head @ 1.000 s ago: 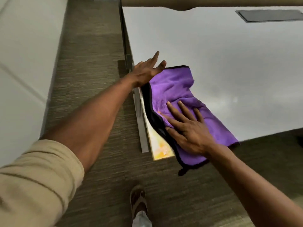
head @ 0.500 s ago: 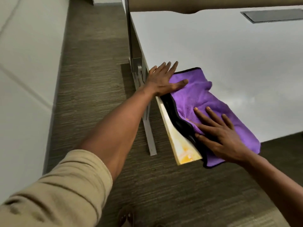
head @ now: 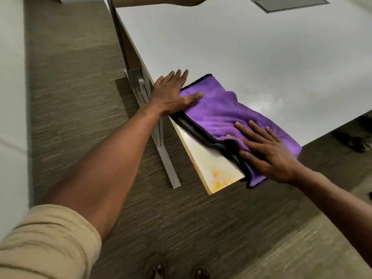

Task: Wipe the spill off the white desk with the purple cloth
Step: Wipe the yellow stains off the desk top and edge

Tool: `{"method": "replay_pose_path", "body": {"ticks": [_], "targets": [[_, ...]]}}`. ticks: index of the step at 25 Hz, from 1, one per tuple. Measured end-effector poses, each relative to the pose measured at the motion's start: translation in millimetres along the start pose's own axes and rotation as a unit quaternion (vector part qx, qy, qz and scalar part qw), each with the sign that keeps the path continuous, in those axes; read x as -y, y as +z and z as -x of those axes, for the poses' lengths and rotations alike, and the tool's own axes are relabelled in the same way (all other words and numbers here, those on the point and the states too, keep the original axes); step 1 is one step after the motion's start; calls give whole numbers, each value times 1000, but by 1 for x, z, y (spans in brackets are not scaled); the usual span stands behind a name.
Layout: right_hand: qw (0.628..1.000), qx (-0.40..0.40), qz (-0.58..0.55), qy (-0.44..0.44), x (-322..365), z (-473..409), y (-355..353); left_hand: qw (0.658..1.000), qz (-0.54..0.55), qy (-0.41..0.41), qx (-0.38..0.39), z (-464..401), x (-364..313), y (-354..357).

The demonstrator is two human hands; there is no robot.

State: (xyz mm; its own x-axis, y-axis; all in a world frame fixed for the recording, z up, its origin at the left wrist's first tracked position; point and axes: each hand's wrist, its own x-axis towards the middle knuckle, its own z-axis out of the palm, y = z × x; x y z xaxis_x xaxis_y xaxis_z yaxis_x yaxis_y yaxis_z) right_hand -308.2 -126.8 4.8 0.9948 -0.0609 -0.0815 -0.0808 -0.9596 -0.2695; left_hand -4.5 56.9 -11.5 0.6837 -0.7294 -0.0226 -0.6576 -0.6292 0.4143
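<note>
The purple cloth (head: 227,113), edged in black, lies bunched on the near left corner of the white desk (head: 241,49). A yellow-orange spill (head: 216,173) stains the bare strip of desk corner beside the cloth. My left hand (head: 171,93) rests flat at the desk's left edge, thumb and palm on the cloth's far corner, fingers stretched out. My right hand (head: 267,152) presses flat on the cloth's near end with its fingers spread, close to the front edge. Part of the cloth hangs over that edge.
A grey metal desk leg (head: 166,160) runs down to the carpet (head: 80,97) left of the corner. A grey hatch (head: 289,4) sits in the desk's far side. A white wall panel (head: 10,97) is at left. My feet (head: 157,270) show below.
My left hand came down from above the edge and now lies flat on the cloth's far corner. My right hand and the cloth shifted right, baring more of the yellow stain.
</note>
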Motion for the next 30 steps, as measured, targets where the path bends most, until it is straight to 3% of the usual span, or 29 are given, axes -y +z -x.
{"method": "replay_pose_path", "body": {"ticks": [3, 5, 9, 11, 13, 17, 19, 24, 28, 30], "targets": [[987, -16, 17, 159, -12, -31, -14, 999, -23, 1, -31, 2, 0, 6], [980, -44, 23, 194, -2, -36, -7, 998, -25, 0, -49, 1, -1, 10], [988, -125, 20, 83, 37, 22, 39, 997, -49, 0, -65, 4, 0, 15], [991, -129, 34, 22, 19, 31, 33, 997, -68, 6, -47, 5, -1, 12], [990, -134, 32, 41, -7, 25, 16, 995, -91, 18, -33, 6, -3, 11], [937, -321, -11, 137, 11, 22, 46, 993, -107, 26, -33, 7, -2, 12], [922, -363, -25, 131, 39, 22, 73, 992, -116, 33, -25, 6, 0, 13], [962, -264, 62, -11, -4, 32, 46, 989, -142, 35, -3, 0, 0, 14], [958, -271, -3, 94, -11, 33, 29, 991, -132, 21, 2, -2, 0, 13], [955, -284, -27, 79, 24, 34, 50, 993, -113, 16, -7, -1, 0, 13]]}}
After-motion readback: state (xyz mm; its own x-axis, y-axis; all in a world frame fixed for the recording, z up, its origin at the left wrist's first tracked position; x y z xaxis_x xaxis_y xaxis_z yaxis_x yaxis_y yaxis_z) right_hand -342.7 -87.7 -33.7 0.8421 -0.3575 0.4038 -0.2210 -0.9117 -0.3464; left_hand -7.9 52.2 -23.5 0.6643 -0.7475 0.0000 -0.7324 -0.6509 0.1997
